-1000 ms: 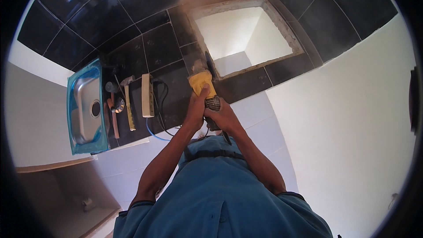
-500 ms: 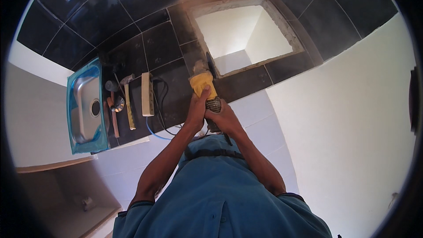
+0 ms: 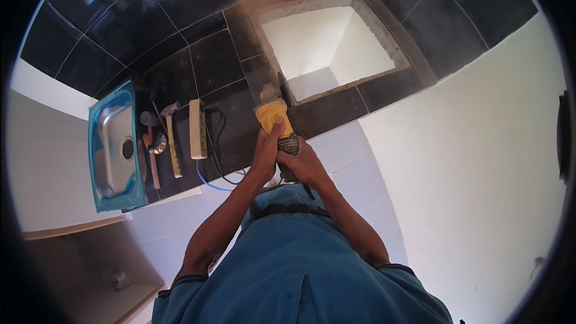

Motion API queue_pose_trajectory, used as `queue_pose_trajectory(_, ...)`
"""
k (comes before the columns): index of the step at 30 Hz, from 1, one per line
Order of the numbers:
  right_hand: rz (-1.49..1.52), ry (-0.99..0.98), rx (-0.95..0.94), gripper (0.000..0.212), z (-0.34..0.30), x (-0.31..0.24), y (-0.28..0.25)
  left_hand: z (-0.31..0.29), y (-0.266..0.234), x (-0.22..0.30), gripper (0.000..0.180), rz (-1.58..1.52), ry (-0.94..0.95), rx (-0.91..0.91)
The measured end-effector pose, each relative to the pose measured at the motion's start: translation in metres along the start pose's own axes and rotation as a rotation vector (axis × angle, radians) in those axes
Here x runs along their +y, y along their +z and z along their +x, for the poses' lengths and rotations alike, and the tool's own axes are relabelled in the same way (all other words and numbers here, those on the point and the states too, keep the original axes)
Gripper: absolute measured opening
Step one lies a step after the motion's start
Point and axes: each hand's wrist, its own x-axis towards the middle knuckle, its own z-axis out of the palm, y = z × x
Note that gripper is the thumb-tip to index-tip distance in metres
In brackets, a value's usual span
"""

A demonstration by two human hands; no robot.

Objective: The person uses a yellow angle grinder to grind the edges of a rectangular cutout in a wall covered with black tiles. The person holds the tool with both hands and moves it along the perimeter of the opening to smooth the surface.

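Note:
Both of my hands are closed round a yellow and black angle grinder (image 3: 274, 117). My left hand (image 3: 266, 151) wraps its yellow body from the left, the thumb lying along the top. Lower down, my right hand (image 3: 305, 161) grips the dark ribbed handle part. The grinder's dark disc (image 3: 283, 87) stands on edge at the left edge of a rectangular cutout (image 3: 273, 54) in the black tiled counter (image 3: 219, 75). How deep the disc sits in the tile cannot be made out. Brownish dust coats the rim of the cutout and hazes its far left corner.
Left on the counter lie a yellow-handled claw hammer (image 3: 173, 138), a mallet (image 3: 150, 150) with a reddish handle, a cream power strip (image 3: 197, 129) and dark cables (image 3: 217, 138). A steel sink (image 3: 113, 144) with blue film rests at the far left. A white wall (image 3: 468, 174) stands right.
The whole view has shifted slightly, moving everything a little to the left. Both hands keep their hold on the grinder, and its disc stays at the cutout's left edge.

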Motion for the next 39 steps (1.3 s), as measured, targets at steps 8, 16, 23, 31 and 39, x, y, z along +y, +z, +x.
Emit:
queue_pose_trajectory(8,0.033,-0.021,-0.015,0.06,0.003,0.008,0.002,-0.001,-0.001,-0.001,0.042,-0.01,0.015,-0.003)
queue_pose_trajectory(16,0.031,-0.047,0.015,0.058,0.003,0.017,0.004,0.002,-0.004,-0.001,0.041,0.002,-0.021,-0.023)
queue_pose_trajectory(23,0.108,-0.065,-0.023,0.073,0.007,0.016,0.003,0.001,-0.001,-0.001,0.04,-0.013,-0.029,-0.01)
queue_pose_trajectory(31,0.071,-0.012,-0.019,0.069,0.001,0.005,0.001,-0.002,0.0,0.001,0.043,0.009,-0.024,0.022)
queue_pose_trajectory(39,-0.112,-0.084,0.071,0.075,0.005,0.016,0.006,-0.003,-0.002,0.0,0.052,0.08,0.066,0.01)
